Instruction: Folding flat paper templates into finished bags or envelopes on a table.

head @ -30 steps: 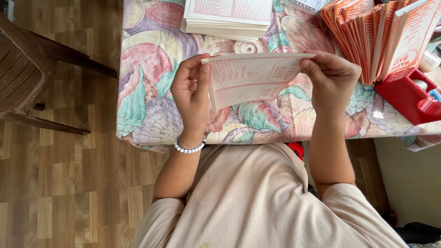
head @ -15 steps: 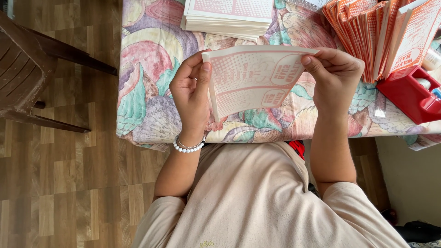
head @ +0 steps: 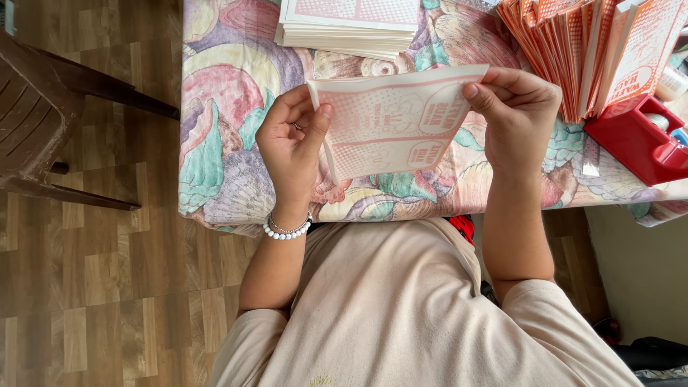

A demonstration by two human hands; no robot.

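Observation:
A flat printed paper sheet [head: 390, 122], white with pale red pattern and oval marks, is held up above the table's near edge. My left hand [head: 290, 147], with a bead bracelet at the wrist, pinches its left edge, which is folded inward. My right hand [head: 516, 115] grips its right upper edge between thumb and fingers. Both hands hover over a table covered with a flowered cloth [head: 229, 107].
A stack of the same flat sheets [head: 351, 25] lies at the table's far side. Several folded orange-and-white pieces [head: 595, 50] stand at the right, beside a red plastic box [head: 634, 140]. A brown plastic chair [head: 43, 122] stands on the wooden floor at the left.
The sheet has been opened out taller in my hands, and its left edge is now folded over by my left thumb. Both hands stay in about the same place.

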